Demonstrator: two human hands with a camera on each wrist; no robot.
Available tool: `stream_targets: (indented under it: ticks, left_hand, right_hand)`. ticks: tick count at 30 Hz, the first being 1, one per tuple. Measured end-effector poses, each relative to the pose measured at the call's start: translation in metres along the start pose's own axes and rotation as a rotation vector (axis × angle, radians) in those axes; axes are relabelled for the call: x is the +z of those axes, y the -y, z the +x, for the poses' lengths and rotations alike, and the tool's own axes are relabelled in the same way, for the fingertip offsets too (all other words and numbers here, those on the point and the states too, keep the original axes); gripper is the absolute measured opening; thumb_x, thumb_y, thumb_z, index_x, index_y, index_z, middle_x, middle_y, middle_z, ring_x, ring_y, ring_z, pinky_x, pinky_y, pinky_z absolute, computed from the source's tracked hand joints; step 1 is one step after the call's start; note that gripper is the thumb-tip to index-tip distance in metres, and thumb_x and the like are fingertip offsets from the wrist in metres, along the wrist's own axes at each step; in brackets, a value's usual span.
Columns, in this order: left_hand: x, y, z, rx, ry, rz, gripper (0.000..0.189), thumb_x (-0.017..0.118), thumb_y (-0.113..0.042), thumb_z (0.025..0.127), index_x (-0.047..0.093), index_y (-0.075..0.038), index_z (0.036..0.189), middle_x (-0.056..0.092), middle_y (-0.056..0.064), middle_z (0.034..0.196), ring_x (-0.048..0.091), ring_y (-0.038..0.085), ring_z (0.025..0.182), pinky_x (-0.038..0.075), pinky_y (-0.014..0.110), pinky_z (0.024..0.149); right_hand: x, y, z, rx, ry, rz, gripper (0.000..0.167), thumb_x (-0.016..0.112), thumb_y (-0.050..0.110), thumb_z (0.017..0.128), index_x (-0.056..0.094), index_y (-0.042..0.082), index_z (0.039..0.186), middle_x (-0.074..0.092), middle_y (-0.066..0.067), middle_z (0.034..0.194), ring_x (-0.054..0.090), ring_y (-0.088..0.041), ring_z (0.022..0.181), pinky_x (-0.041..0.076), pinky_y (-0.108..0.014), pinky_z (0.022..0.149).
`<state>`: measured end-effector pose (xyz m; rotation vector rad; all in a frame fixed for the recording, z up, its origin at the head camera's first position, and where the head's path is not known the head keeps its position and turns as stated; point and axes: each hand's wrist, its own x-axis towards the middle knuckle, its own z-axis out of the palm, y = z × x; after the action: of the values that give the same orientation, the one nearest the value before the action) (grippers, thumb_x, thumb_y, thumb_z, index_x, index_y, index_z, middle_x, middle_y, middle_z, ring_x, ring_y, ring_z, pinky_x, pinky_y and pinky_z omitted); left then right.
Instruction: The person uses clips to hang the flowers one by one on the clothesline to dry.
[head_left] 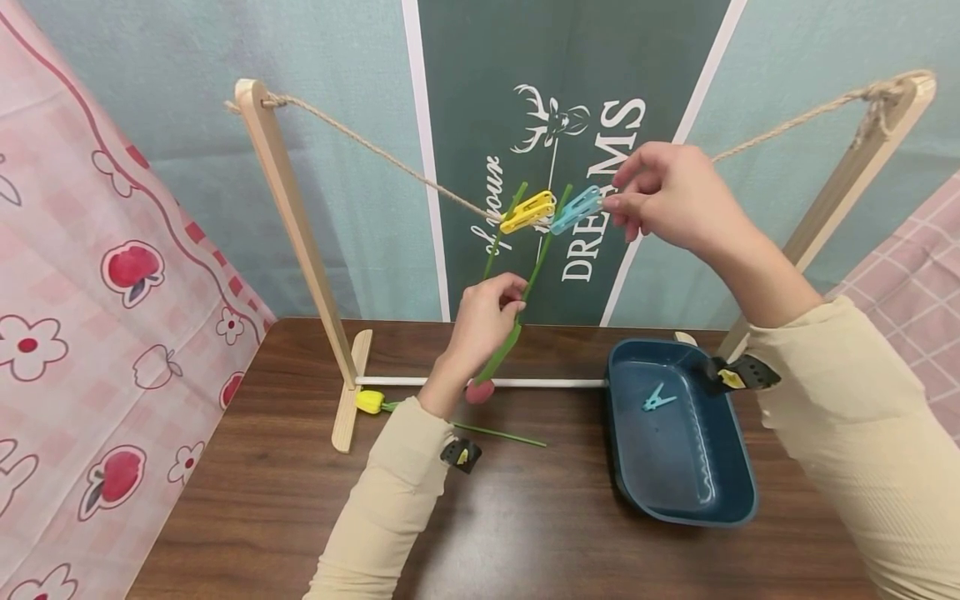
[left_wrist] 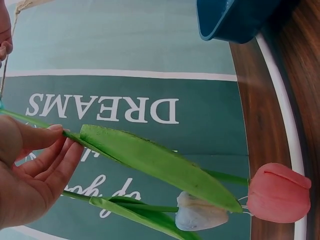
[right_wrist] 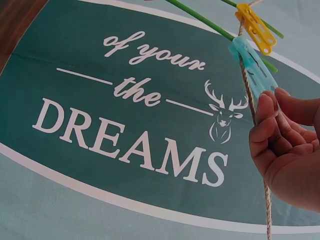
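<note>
My left hand [head_left: 487,315] pinches the green stem of a pink tulip [left_wrist: 279,192] hanging head down from the rope. A light blue clothespin [head_left: 576,209] grips that stem near its cut end on the rope. The thumb and fingertips of my right hand [right_wrist: 290,142] pinch the clothespin's handle end, as the right wrist view shows. Just left of it, a yellow clothespin [head_left: 528,212] clips a second stem to the rope. This one carries a pale whitish-blue tulip [left_wrist: 201,212], seen in the left wrist view below the pink one's leaf.
The rope [head_left: 382,154] sags between two wooden posts [head_left: 296,225], joined low down by a white rod [head_left: 555,383]. A yellow tulip [head_left: 370,402] lies on the table at left. At right stands a dark blue basin [head_left: 738,467] holding another blue clothespin [head_left: 658,399].
</note>
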<state>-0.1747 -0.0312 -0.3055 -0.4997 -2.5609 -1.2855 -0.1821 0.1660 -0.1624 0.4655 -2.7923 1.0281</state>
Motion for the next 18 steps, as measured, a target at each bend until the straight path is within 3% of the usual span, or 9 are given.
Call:
stream_targets:
  ticks: [14, 18]
  left_hand:
    - [0.000, 0.006, -0.002, -0.008, -0.014, -0.011, 0.014, 0.060, 0.000, 0.085, 0.066, -0.005, 0.096, 0.065, 0.002, 0.083, 0.060, 0.013, 0.076, 0.046, 0.026, 0.071]
    - [0.000, 0.008, -0.002, -0.012, -0.001, -0.029, 0.013, 0.060, -0.002, 0.086, 0.066, -0.004, 0.097, 0.065, 0.003, 0.083, 0.060, 0.012, 0.070, 0.046, 0.024, 0.066]
  right_hand:
    - [0.003, -0.007, -0.008, -0.020, 0.056, -0.025, 0.012, 0.062, 0.008, 0.086, 0.057, -0.002, 0.090, 0.062, -0.009, 0.066, 0.058, -0.018, 0.054, 0.046, -0.024, 0.052]
    - [0.005, -0.011, -0.009, -0.030, 0.067, -0.017, 0.011, 0.063, 0.007, 0.085, 0.059, -0.002, 0.089, 0.061, -0.008, 0.064, 0.057, -0.018, 0.053, 0.044, -0.024, 0.050]
